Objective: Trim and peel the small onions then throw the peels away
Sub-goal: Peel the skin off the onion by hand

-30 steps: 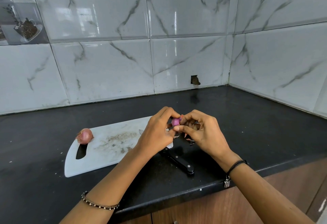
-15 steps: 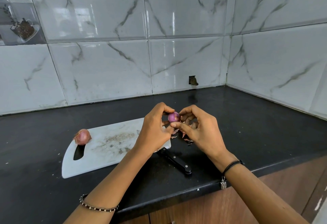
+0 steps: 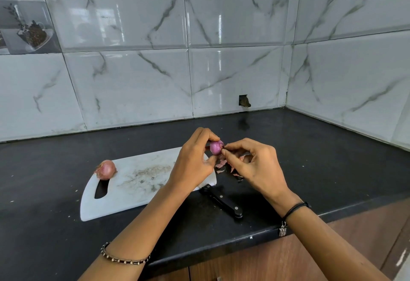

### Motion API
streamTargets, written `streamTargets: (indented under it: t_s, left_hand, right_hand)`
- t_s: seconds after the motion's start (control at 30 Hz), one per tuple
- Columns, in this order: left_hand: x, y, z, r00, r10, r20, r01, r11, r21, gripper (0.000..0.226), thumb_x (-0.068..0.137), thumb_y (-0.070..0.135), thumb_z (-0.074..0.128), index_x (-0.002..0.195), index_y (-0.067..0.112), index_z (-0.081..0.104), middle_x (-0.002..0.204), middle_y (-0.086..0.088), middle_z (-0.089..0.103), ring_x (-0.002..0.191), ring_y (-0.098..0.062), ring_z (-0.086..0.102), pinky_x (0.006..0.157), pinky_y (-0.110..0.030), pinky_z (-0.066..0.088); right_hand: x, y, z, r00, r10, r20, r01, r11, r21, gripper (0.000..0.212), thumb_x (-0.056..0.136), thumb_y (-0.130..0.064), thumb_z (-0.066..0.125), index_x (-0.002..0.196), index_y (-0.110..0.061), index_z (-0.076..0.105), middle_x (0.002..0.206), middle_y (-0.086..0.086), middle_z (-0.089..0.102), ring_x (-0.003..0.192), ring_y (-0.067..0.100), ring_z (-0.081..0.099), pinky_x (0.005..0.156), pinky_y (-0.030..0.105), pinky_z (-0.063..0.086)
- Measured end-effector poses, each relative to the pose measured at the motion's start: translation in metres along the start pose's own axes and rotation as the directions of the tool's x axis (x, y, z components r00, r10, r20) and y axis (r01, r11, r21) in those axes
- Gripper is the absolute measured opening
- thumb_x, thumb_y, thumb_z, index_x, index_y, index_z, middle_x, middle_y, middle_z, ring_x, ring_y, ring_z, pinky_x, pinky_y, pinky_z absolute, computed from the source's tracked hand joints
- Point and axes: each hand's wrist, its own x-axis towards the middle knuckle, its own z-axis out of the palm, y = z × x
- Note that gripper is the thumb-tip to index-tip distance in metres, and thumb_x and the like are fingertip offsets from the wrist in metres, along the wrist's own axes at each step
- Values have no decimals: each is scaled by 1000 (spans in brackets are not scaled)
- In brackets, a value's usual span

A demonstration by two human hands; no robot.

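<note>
Onion (image 3: pixel 215 147) sits more exposed than second ago, raised above tabletop (image 3: pixel 315 161). Left hand (image 3: pixel 195 161) fingers grip it top and bottom; right hand (image 3: pixel 255 165) fingers pinch its right edge. Peels (image 3: pixel 221 164) lie beneath.

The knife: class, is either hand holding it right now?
No, the knife lies on the counter at the cutting board edge, while the left hand and right hand pinch a small onion.

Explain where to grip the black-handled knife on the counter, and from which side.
Grip the black-handled knife by its riveted handle, from above on the near side: it lies flat and free, butt toward the black counter edge, blade end hidden behind the left hand.
</note>
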Motion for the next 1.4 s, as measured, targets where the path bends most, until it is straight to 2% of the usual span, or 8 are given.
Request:
streamTargets:
  t_s: [0.23,0.33,0.5,0.73,0.97,1.13,1.23,1.4]
  left_hand:
    - [-3,1,4,999,32,32,-33,999,28,32,77,6,84,101,11,63,101,3,62,90,-14,66,77,-39,60]
    - [-3,0,5,997,68,46,-72,995,73,28,79,7,81,100,11,63,101,4,60,90,-18,66,74,-45,59]
    - [-1,1,4,983,172,66,-182,963,200,24,81,4,79,98,10,62,102,0,61,92,-19,68,65,-42,59]
    - [0,-2,3,969,214,127,-239,941,238,31,82,-3,76,104,13,62,106,1,58,97,-20,66,68,-40,59]
    - [1,3,1,942,281,182,-324,902,286,40,75,-11,73,104,13,58,104,-1,58,91,-18,61,64,-34,57]
    - [-1,-2,5,980,82,181,-89,996,28,39,81,3,80,114,19,67,113,9,62,100,-13,65,83,-40,59]
    - [-2,0,3,981,-39,188,58,994,-94,46,83,15,83,126,22,70,120,12,66,109,-6,64,91,-31,58]
    - [-3,4,2,971,-144,190,173,975,-142,51,85,24,82,134,25,66,118,14,68,106,-3,64,87,-30,59]
  right_hand:
    - [-1,-2,2,985,154,83,-159,986,57,6,90,-19,74,92,-15,71,75,-4,68,62,8,61,59,20,52]
    - [1,-4,3,974,194,114,-200,979,48,7,90,-22,72,89,-16,70,75,1,69,63,17,62,57,25,53]
    - [3,-8,3,923,335,189,-365,918,154,19,95,-26,68,80,-13,67,58,-5,62,51,5,51,50,20,44]
    - [8,-11,0,815,463,350,-578,696,426,39,99,-20,58,61,-17,57,57,2,44,47,12,29,44,21,24]
    - [9,-9,-2,800,471,371,-600,643,477,24,98,-17,54,77,-5,57,59,2,39,51,11,27,39,18,22]
    - [11,-9,-4,799,512,316,-595,601,534,31,95,-11,55,64,-11,58,60,5,38,50,11,28,40,20,21]
    - [11,-7,-6,807,518,283,-581,614,534,23,96,-13,55,75,-7,59,56,5,41,49,12,29,41,21,23]
    - [10,1,-7,830,509,227,-545,657,520,9,97,-16,60,96,-8,65,69,14,56,50,17,39,44,25,30]
